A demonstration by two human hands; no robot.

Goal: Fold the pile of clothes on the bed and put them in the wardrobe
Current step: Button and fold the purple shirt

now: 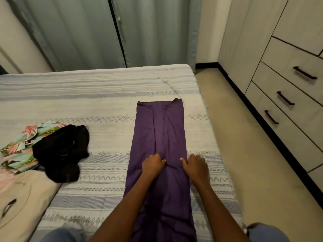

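On the near right part of the bed, a purple garment lies in a long strip, left hand and right hand curled into it mid-length, likely bunching it to fold, the unfolded black garment and floral garment waiting leftward.

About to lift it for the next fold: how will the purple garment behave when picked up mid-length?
The purple garment will probably droop at both ends: it lies flat with soft creases. It looks thin, so likely light. The left hand and right hand hold it mid-length; the smooth fabric may slide.
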